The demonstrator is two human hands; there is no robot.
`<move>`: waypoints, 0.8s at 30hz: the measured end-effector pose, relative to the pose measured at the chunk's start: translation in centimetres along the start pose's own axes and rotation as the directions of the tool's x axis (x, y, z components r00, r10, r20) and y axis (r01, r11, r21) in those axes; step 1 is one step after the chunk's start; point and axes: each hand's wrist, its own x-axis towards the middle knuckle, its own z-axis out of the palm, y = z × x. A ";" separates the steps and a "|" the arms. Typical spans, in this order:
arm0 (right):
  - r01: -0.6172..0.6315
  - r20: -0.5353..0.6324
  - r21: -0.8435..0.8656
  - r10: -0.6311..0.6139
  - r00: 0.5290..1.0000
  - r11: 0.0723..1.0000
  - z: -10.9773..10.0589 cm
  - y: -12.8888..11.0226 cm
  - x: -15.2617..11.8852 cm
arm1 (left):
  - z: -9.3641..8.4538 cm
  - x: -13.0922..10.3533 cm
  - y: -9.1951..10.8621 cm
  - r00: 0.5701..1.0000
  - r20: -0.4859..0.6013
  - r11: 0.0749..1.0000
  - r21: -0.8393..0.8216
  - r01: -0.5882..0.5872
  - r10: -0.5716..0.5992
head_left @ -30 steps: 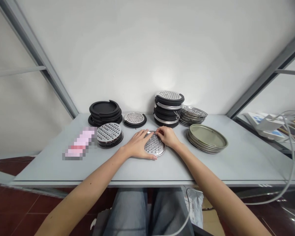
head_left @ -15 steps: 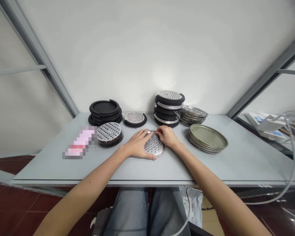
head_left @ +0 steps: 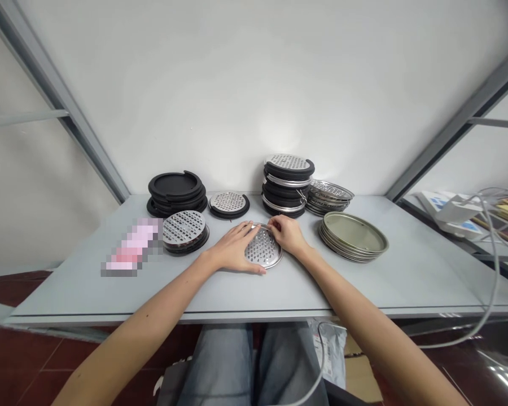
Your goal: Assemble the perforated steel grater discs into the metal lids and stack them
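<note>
A round metal grater plate (head_left: pixel 263 249) with raised teeth lies on the table in front of me. My left hand (head_left: pixel 233 248) rests over its left side, thumb and fingers spread along the rim. At the upper right rim my right hand (head_left: pixel 287 232) is closed in a pinch, and whatever its fingertips grip is too small to make out. Left of my left hand stands a short stack of slotted metal grater discs (head_left: pixel 183 226) with dark pieces under it. A stack of olive-green round lids (head_left: pixel 356 232) sits to the right of my right hand.
At the back are stacked black rings (head_left: pixel 175 185), a black ring with a grater disc (head_left: pixel 228 203), a tall stack of rings and discs (head_left: pixel 288 183), and shiny metal grater plates (head_left: pixel 329 192). A blurred pink item (head_left: pixel 135 242) lies left. A white cable (head_left: pixel 493 282) hangs at right.
The whole view has shifted slightly. Both hands keep nearly the same position on the grater plate, the left spread and the right pinching at the rim.
</note>
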 end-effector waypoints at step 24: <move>0.008 0.084 0.161 -0.022 0.996 0.987 -0.5 0.0 0.1 | -1.2 -0.9 -1.4 0.999 0.012 0.992 -0.125 -0.029 0.031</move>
